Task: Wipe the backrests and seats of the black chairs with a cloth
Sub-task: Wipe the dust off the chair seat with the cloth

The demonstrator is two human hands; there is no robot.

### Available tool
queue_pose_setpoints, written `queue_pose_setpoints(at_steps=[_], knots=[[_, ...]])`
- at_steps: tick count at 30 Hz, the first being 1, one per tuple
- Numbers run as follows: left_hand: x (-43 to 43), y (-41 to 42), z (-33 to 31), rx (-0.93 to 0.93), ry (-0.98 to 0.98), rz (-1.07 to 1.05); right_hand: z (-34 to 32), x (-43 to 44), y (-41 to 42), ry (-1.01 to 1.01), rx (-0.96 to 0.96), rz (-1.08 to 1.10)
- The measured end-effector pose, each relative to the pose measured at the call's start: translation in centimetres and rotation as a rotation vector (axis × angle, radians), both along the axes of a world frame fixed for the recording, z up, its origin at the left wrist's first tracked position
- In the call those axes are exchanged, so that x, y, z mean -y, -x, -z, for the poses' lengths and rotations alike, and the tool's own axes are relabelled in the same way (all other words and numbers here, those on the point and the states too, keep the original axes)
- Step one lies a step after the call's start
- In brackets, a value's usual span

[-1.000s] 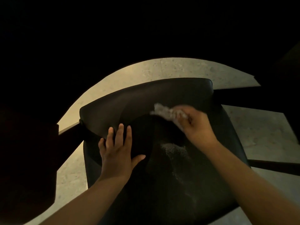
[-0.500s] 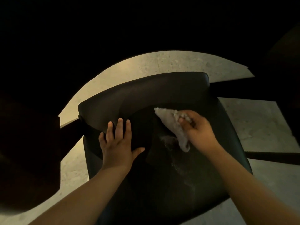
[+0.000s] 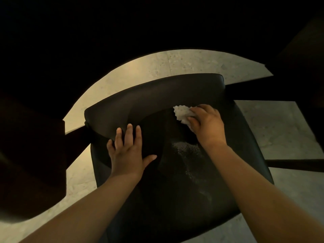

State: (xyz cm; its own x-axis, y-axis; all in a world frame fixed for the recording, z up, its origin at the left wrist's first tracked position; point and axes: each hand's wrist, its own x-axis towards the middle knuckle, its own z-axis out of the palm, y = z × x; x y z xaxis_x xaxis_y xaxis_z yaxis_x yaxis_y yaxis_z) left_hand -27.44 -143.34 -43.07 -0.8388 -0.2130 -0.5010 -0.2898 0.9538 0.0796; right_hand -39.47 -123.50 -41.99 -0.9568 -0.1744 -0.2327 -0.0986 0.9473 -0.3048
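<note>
Left of the black chair (image 3: 175,199) stands a dark piece of furniture (image 3: 31,155), too dim to tell what it is. The left hand (image 3: 128,149) lies flat at the chair's left rear corner, where the seat (image 3: 219,190) meets the curved backrest (image 3: 149,102). Its grip is wide, with straight fingers reaching onto the backrest's lower edge and the thumb spread out over the seat. A pale speckled patch (image 3: 187,149) marks the middle of the seat. Just behind that patch, at the foot of the backrest, sits the white cloth (image 3: 182,114), bunched up. The right hand (image 3: 206,125) has its grip closed on it, fingers curled over the cloth and pressing it against the chair. Light speckled floor (image 3: 192,62) shows behind and to the right of the chair, and a dark bar (image 3: 294,164) runs off from the chair's right side.
</note>
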Motion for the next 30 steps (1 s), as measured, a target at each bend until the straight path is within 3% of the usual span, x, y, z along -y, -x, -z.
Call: queue_pose_setpoints(at_steps=[6,11,15,20,25,30], knots=[[0.1,0.0,0.0,-0.014,0.006,0.022,-1.9,3.0,6.3,0.178,-0.221,-0.041],[0.1,-0.3,0.6,-0.085,-0.019,0.007,1.2,5.6,9.3,0.047,-0.004,-0.096],[0.1,-0.3,0.9,-0.036,-0.016,0.007,2.1,3.3,4.1,0.203,-0.018,-0.129],[-0.1,0.1,0.1,0.009,0.01,0.015,0.0,-1.9,-3.5,0.302,0.095,-0.233],[0.0,-0.1,0.1,-0.031,0.0,0.003,-1.3,0.2,-0.7,0.337,0.017,-0.187],[0.3,-0.1,-0.1,-0.007,0.011,0.028,1.3,4.0,-0.2,0.283,0.069,-0.144]])
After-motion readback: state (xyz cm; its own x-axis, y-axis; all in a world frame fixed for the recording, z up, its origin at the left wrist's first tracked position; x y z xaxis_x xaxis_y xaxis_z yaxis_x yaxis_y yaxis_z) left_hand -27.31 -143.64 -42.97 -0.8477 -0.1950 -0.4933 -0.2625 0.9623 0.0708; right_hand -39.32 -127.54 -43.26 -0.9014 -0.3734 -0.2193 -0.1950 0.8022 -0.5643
